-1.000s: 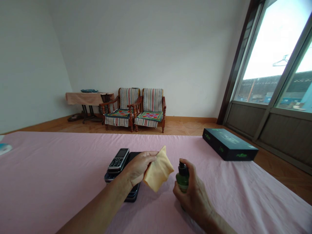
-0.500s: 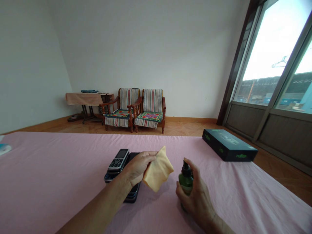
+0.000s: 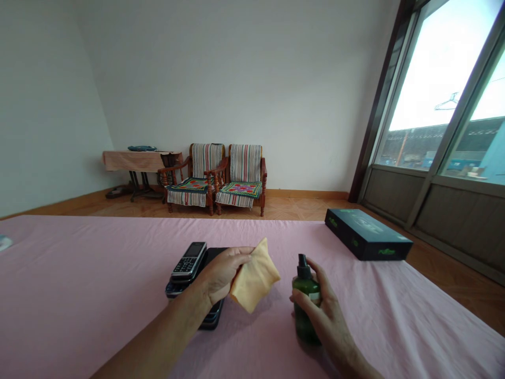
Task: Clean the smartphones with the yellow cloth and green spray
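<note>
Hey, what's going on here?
A person is working with both hands over a pink sheet. The left hand pinches a yellow cloth, holding it up. The right hand is around a green bottle with a black pump top, which looks upright. By the left wrist, a keypad phone lies atop other dark devices, partly hidden by the forearm. A black box lies farther off to the right.

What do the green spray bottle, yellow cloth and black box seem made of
Spray bottle: glossy, likely plastic, though glass is possible; highlights sit on its smooth green side.
Cloth: matte, soft fabric or chamois-like; it bends in gentle folds.
Box: probably cardboard with a smooth dark coating, judging by its crisp edges and green print.
</note>
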Motion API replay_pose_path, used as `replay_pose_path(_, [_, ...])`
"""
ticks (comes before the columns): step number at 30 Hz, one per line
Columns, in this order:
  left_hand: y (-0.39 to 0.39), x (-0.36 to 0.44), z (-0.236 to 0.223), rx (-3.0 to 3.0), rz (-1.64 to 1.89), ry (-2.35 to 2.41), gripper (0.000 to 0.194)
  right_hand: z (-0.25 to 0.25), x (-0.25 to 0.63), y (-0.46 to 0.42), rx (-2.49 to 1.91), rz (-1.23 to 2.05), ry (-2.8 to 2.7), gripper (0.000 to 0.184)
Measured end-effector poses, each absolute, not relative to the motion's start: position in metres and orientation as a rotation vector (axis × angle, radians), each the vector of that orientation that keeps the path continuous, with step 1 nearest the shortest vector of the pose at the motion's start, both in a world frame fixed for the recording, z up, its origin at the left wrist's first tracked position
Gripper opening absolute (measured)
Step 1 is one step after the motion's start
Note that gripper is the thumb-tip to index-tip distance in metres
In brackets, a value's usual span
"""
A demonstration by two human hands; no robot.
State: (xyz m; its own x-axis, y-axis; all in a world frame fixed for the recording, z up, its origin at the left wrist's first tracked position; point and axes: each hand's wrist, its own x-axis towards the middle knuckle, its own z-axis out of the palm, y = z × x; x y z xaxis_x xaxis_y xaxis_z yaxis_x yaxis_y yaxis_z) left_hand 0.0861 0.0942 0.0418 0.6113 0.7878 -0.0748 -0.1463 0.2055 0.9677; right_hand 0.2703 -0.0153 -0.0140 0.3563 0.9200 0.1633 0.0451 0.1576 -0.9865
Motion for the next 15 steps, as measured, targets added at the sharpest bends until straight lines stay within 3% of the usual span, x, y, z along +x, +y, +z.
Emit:
replay_pose_path(5, [0.095,0.085,0.041,1.200,0.725,0.663,0.024,-0.009,0.280,-0.023,-0.957,1.044,-1.047,0.074])
replay_pose_path(12, [0.093,0.086,0.042,1.200,0.711,0.681,0.021,-0.003,0.280,-0.029,-0.812,1.087,-1.124,0.075])
replay_pose_path(15, [0.094,0.086,0.041,1.193,0.709,0.685,0.022,0.009,0.286,-0.032,-0.865,0.947,-1.098,0.074])
